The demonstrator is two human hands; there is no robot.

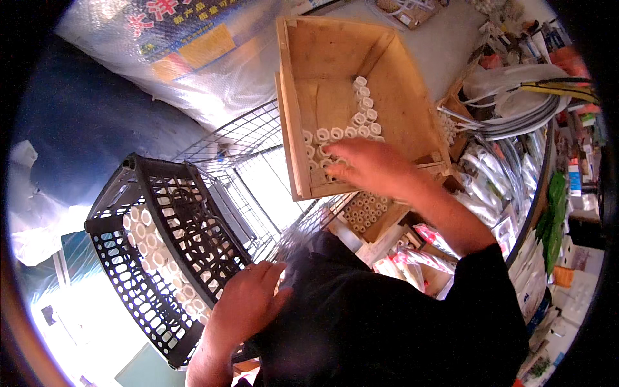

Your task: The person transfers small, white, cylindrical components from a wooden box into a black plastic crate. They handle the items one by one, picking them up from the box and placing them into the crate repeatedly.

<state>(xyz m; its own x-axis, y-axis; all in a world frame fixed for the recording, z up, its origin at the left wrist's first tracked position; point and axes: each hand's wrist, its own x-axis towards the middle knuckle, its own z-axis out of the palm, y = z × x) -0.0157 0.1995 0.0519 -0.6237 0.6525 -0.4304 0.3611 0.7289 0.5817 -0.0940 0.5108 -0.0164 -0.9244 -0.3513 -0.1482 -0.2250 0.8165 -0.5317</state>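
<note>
White ring-shaped pieces [363, 116], apparently plastic fittings, stand in rows inside an open wooden box [329, 58]. Over the near rows in that box is my right hand [360, 162], fingers bent down at the pieces; whether one is between them is hidden. My left hand [251, 295] is at the near rim of a black plastic crate [169, 232], and a small pale bit shows by its fingertips, too little to identify. Many white cylindrical pieces [152, 242] lie in rows in the crate, seen through its open side and mesh.
A wire mesh basket [242, 130] stands between crate and wooden box. Below the box sits another wooden tray [387, 217] with small round pieces. Coiled grey tubing [522, 121] and plastic-bagged goods [488, 188] crowd the right. Printed bubble wrap [193, 72] covers something at upper left.
</note>
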